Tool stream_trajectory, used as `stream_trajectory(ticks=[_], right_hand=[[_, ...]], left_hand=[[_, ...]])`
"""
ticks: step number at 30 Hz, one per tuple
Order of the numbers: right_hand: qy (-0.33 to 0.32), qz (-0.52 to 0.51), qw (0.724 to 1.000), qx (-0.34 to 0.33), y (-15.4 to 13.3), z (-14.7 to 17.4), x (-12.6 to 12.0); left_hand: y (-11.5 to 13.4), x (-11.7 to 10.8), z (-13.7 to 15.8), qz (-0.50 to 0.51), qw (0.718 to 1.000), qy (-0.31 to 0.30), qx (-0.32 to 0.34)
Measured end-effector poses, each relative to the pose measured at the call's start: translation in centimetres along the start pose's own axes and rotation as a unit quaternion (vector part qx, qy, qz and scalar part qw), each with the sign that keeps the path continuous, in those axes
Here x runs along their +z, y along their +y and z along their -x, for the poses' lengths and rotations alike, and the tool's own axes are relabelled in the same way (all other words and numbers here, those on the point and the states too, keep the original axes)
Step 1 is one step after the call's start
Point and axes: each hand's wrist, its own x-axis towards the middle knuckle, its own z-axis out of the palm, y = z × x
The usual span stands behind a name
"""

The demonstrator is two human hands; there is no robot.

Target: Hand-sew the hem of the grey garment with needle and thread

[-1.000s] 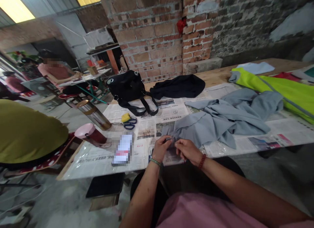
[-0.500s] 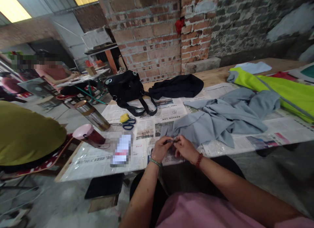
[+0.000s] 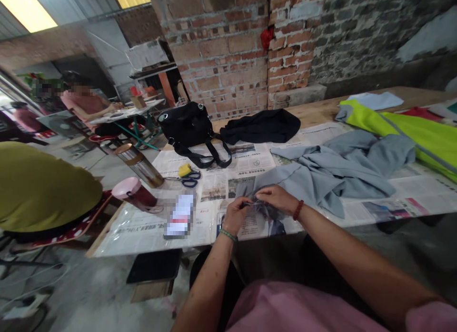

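Fingers (image 3: 245, 200) of the left hand (image 3: 233, 218) and right hand (image 3: 280, 198) are, in the head view, pinching an edge of soft gray cloth (image 3: 307, 177) that is lying in rumpled folds over printed newspaper (image 3: 210, 215), with a cylindrical metal flask (image 3: 140, 166) standing to the left.

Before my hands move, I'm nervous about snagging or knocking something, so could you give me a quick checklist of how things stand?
1. Left hand on the cloth: ok, fingers pinched at the near edge of the grey cloth.
2. Right hand on the cloth: ok, pinched close beside the left.
3. Anything small between the fingertips: cannot tell, too blurred.
4. Grey cloth smooth: not ok, it lies rumpled in folds.
5. Scissors away from the cloth: ok, lying apart from it.
6. Cup and phone away from both hands: ok, neither is touched.
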Motion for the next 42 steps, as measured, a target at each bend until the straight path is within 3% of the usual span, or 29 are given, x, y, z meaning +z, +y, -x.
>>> stream_trajectory(ticks=[8, 12, 16, 28, 36, 42], right_hand=[[0.033, -0.134, 0.990, 0.026, 0.8, 0.0, 2.0], [0.108, -0.263, 0.958, 0.047, 1.2, -0.5, 2.7], [0.146, -0.324, 0.933, 0.058, 1.5, -1.6, 2.4], [0.040, -0.378, 0.924, 0.035, -2.1, -4.1, -1.8], [0.074, -0.378, 0.923, -0.004, -3.0, -5.5, -4.1], [0.102, -0.370, 0.923, -0.014, -1.8, -5.5, -4.1]], left_hand=[[-0.4, 0.4, -0.3, 0.057, 0.998, 0.020, -0.008], [-0.7, 0.4, -0.4, 0.110, 0.993, 0.017, -0.031], [-0.8, 0.3, -0.4, 0.134, 0.990, 0.006, -0.042], [-1.0, 0.2, -0.7, 0.119, 0.991, 0.002, -0.058], [-0.8, 0.1, -0.6, 0.114, 0.991, 0.017, -0.064], [-0.8, 0.1, -0.6, 0.102, 0.993, 0.033, -0.046]])
